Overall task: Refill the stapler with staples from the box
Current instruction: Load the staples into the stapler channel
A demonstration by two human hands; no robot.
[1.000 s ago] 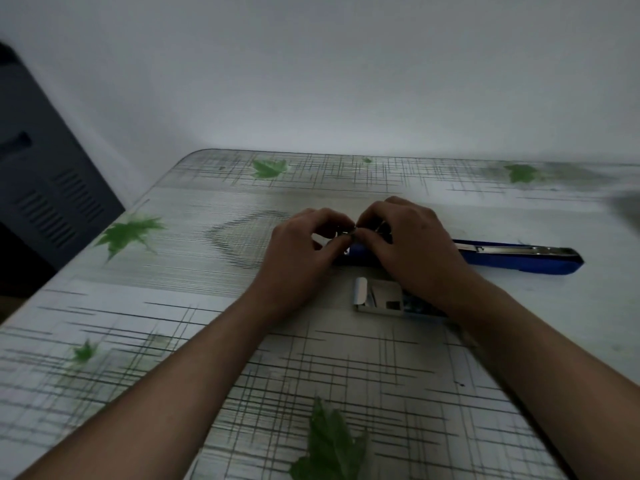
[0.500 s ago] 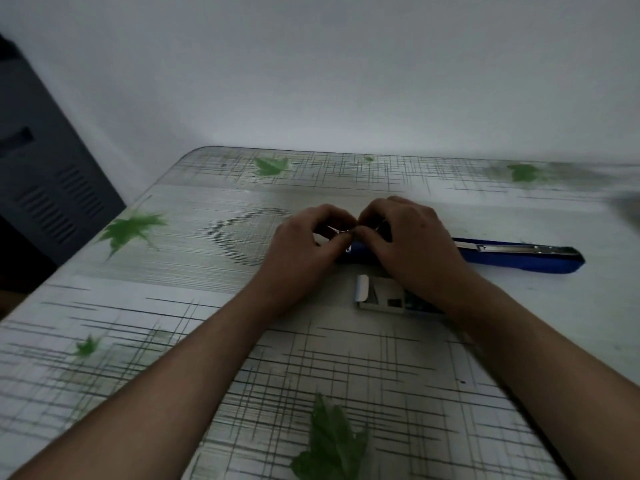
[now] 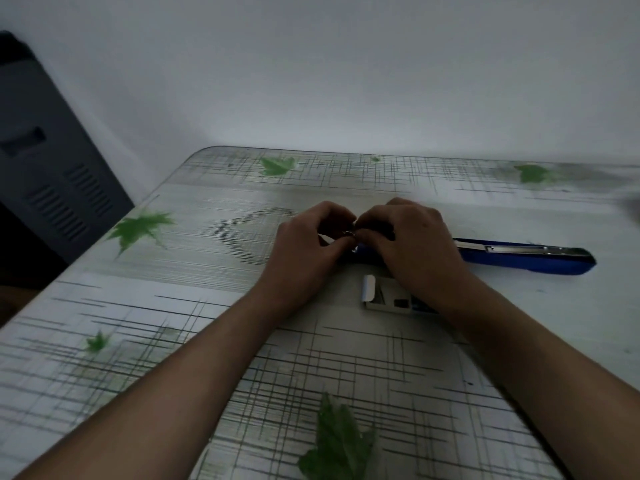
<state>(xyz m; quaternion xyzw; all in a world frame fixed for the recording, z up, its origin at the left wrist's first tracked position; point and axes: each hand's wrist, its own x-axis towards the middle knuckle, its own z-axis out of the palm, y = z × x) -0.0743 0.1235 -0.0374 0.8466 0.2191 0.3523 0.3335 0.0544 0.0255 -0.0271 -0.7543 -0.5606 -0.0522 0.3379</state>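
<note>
A blue stapler (image 3: pixel 526 259) lies open and flat across the table, its metal staple channel facing up. My right hand (image 3: pixel 412 244) covers its left end. My left hand (image 3: pixel 308 251) meets it fingertip to fingertip, and both pinch a small silvery strip of staples (image 3: pixel 349 233) just above the stapler's left end. The small staple box (image 3: pixel 384 297) lies open in front of the stapler, with its white flap turned out to the left and its right part hidden under my right wrist.
The table (image 3: pixel 207 306) has a white top with dark crossed lines and green leaf prints. A dark grey cabinet with vents (image 3: pixel 45 174) stands beyond its left edge. A pale wall runs behind the far edge.
Both hands stay together at the stapler's left end with only slight finger shifts. The staple strip shows a little more clearly between the fingertips now.
</note>
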